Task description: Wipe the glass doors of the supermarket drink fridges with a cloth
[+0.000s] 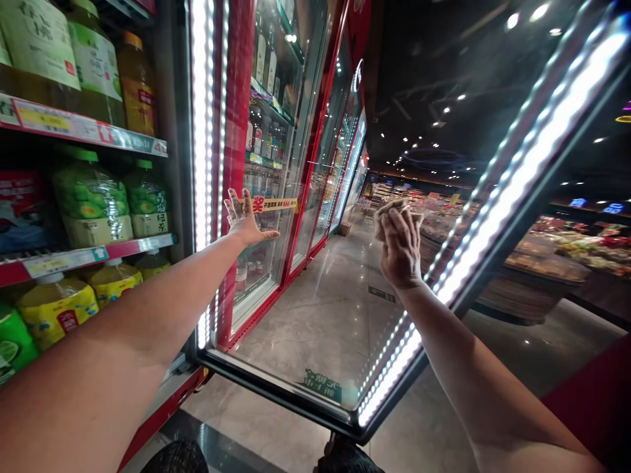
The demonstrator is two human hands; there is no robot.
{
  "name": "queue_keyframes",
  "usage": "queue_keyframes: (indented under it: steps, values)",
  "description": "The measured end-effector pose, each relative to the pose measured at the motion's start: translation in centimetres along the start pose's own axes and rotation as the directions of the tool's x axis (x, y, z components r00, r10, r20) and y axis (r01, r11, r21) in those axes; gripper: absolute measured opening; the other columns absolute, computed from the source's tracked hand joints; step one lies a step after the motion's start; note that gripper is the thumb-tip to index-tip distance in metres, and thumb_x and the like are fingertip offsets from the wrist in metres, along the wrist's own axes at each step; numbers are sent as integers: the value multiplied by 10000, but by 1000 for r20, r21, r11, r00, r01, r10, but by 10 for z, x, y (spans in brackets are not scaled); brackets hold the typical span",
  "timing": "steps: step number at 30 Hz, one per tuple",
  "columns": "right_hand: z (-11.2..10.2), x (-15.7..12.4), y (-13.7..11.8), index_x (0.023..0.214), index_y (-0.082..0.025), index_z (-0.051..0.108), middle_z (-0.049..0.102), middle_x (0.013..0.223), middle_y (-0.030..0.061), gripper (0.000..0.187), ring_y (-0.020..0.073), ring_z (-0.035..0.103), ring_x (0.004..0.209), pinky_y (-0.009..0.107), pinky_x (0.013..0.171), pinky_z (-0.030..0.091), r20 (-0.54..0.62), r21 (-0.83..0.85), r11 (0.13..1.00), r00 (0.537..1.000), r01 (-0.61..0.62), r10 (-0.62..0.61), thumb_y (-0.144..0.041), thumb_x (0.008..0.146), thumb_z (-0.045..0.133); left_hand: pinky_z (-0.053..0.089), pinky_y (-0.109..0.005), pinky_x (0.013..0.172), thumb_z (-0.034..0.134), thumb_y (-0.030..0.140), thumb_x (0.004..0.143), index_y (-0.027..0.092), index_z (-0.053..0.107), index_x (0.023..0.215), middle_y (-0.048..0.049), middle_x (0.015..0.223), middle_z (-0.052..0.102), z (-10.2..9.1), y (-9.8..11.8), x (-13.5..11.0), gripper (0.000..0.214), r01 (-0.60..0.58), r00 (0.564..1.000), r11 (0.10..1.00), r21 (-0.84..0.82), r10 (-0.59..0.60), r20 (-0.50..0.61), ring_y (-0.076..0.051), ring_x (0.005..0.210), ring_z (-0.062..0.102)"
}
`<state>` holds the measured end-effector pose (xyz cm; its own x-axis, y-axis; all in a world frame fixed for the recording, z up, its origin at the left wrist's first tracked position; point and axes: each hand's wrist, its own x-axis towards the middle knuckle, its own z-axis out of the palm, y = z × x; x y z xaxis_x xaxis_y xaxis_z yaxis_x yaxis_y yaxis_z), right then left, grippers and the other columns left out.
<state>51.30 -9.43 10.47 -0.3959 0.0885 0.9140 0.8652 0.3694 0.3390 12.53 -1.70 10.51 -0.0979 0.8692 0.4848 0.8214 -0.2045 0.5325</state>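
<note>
A glass cooler door (315, 315) stands swung out in front of me, with bright LED strips down both sides. My left hand (246, 223) is spread with its fingers apart against or close to the glass, near the hinge side; whether it touches I cannot tell. On the right part of the pane, my right hand (401, 253) presses a crumpled beige cloth (382, 220) to the glass. Part of the cloth is hidden behind the fingers. A yellow strip with lettering (276, 205) shows beside my left hand.
Shelves at left hold bottled drinks, among them a large green tea bottle (91, 197) and yellow-labelled bottles (59, 309). More red-framed coolers (315, 164) line the aisle beyond the glass. A produce display (537, 263) stands at right on the grey tiled floor (315, 282).
</note>
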Motion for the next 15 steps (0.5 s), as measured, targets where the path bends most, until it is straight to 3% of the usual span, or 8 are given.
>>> queue_keyframes:
  steps: [3,10,15]
  values:
    - [12,16,-4,1581,-213,413,478,1586,150,581,310,258,1572,633,1266,248,-47,-33,996,996,-78,77,-124,1008,388,-2,-609,1276,858,690,613,258,-288,1590,-83,1682,-315,0,0,0,1567,-8,1000,1000,-17,8,8,-417,1502,-328]
    - [15,15,-28,1550,-217,457,552,1534,117,562,260,345,1541,537,1262,322,153,35,991,979,132,-135,-94,1003,410,-28,-616,1270,879,629,637,228,-229,1615,-118,1678,-317,-3,4,-4,1531,4,1000,1000,-31,-4,-2,-433,1508,-313]
    - [22,29,-21,1576,-196,417,513,1558,151,591,289,291,1562,587,1267,277,-14,-27,1000,1000,-5,5,-97,993,404,-3,-649,1258,881,601,664,164,-186,1623,-176,1674,-302,-2,4,-7,1500,-34,999,998,-47,32,-31,-487,1508,-269]
